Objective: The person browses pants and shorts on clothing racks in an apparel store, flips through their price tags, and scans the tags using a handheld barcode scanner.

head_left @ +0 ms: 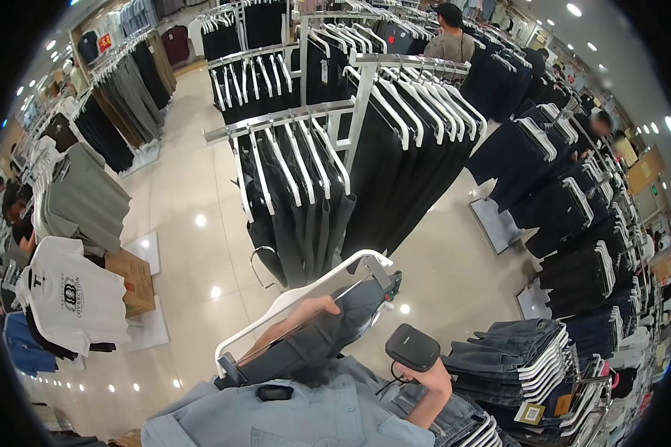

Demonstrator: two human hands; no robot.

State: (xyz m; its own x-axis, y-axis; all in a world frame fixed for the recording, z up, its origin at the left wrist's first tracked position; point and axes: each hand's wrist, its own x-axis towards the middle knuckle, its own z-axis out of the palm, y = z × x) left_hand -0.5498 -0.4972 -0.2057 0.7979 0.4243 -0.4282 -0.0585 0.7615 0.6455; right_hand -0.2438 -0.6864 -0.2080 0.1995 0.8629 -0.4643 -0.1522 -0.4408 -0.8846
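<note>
In front of my chest is a pair of dark grey trousers (298, 346), clipped to a white hanger (283, 302) that slants up to the right. My left hand (325, 305) reaches through below the hanger bar, its fingers closed over the trouser fabric. A silver clip (378, 273) grips the waistband's upper right end. Lower right, my right hand (429, 378) is near folded-over jeans on hangers; a rounded black case (412, 347) with a thin cord covers much of it, and its fingers are hidden. The light blue shirt (276, 417) fills the bottom edge.
Straight ahead stands a metal rack (279, 119) of dark trousers on white hangers. Jeans (499, 354) hang close on my right. To the left are a white printed T-shirt (74, 294) and a cardboard box (130, 281). Another person (449, 45) stands at the back.
</note>
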